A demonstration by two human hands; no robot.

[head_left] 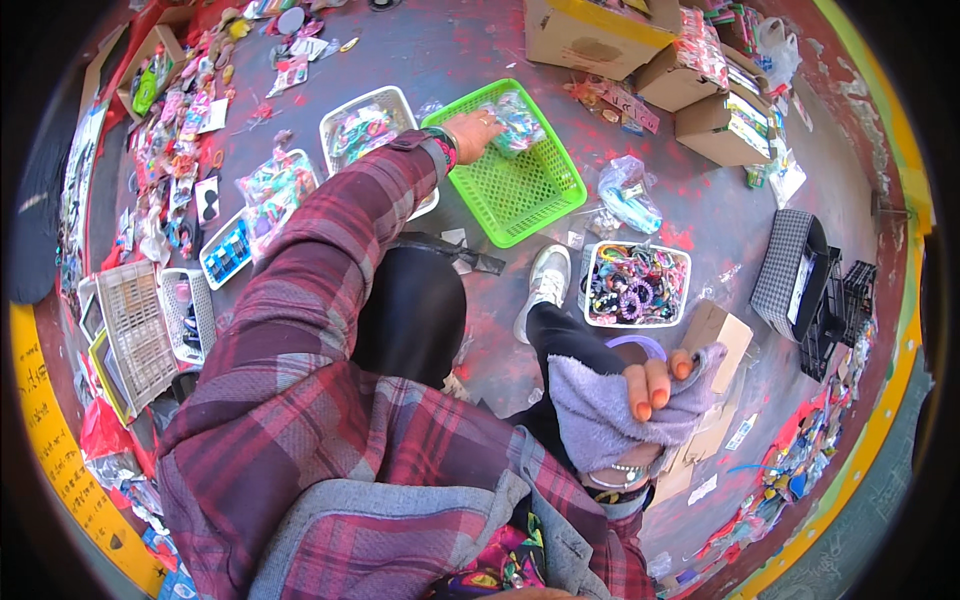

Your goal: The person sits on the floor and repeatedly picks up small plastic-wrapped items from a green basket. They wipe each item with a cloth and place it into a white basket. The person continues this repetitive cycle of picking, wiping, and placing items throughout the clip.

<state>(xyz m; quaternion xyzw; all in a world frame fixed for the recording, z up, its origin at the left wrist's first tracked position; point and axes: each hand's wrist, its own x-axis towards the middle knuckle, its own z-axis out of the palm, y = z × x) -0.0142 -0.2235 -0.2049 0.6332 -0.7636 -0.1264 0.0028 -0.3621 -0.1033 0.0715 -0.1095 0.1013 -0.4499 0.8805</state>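
Observation:
My left hand (472, 132) reaches forward over the rim of a green plastic basket (520, 190) on the floor. Its fingers touch a clear plastic bag of small colourful items (517, 120) lying in the basket's far corner. My right hand (655, 385) is near my knee, fingers curled around a lilac fuzzy cloth (600, 410). A purple ring (640, 343) shows just above that hand. My sleeves are plaid red and grey.
A white basket of bright packets (365, 130) stands left of the green one. A white bin full of hair ties (635, 285) sits by my white shoe (545, 285). Cardboard boxes (600, 35) line the back; trays and packets crowd the left floor.

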